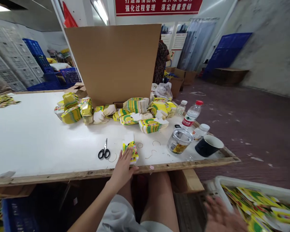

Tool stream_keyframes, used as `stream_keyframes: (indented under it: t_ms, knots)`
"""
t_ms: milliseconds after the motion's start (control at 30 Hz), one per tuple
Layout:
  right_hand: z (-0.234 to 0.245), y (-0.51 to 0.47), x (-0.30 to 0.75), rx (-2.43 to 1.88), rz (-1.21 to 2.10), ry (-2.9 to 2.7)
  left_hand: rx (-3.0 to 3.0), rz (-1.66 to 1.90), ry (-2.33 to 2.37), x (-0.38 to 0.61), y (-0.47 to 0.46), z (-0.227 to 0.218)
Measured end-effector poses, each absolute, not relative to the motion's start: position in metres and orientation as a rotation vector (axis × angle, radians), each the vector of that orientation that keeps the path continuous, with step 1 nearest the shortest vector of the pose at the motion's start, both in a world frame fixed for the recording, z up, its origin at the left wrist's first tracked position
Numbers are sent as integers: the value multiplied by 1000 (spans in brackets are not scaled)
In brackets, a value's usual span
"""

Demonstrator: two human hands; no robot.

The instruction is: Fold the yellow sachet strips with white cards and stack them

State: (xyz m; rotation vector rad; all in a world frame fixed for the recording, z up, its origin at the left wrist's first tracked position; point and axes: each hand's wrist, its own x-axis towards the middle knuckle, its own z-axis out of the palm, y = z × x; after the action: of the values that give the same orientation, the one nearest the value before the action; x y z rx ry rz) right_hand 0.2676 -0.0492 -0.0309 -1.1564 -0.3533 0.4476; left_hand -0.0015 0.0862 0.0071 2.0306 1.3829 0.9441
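Resting left hand (123, 163) flat on yellow packet (135, 155); holding right hand (222, 215) spread, blurred, beside white crate (246, 181). Reads "强化过程管理 落实健康营销" on red banner (159, 11).

Bright over the white tabletop (50, 135), dark beneath.
Lit from overhead by a tube lamp (101, 11) burnt to plain white near the top edge, and by another ceiling light (0, 7) in the far left corner. Washed with soft glare across the table's left half; sunk into deep shadow below it. Blurred heavily at the right hand (224, 215), crisper around the scissors (104, 149). Stretched and leaning outward toward the sides, as at the stacked crates (12, 54) and dark mug (205, 148).
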Motion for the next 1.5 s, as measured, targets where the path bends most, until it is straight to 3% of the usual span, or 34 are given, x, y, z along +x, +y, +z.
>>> stream_keyframes:
  t_ms: [200, 433, 533, 667, 833, 967, 1500]
  knots:
    - [-21, -27, 200, -1213, 992, -318, 2067, 1018, 1338, -15, 92, 0]
    - [6, -1, 164, -1146, 1263, -510, 2228, 1230, 973, -4, 43, 22]
    - [9, 1, 167, -1118, 1247, -520, 2210, 1186, 642, 10, 21, 22]
    - [7, -8, 169, -1128, 1254, -489, 1508, 1315, 811, 20, 14, 19]
    - [3, -15, 161, -1101, 1292, -537, 707, 938, 665, 24, 22, 30]
    - [3, -16, 160, -1110, 1264, -615, 670, 866, 530, 25, 24, 39]
    - [15, -24, 154, -1372, 1018, -943, 870, 1119, 941, 31, 29, 17]
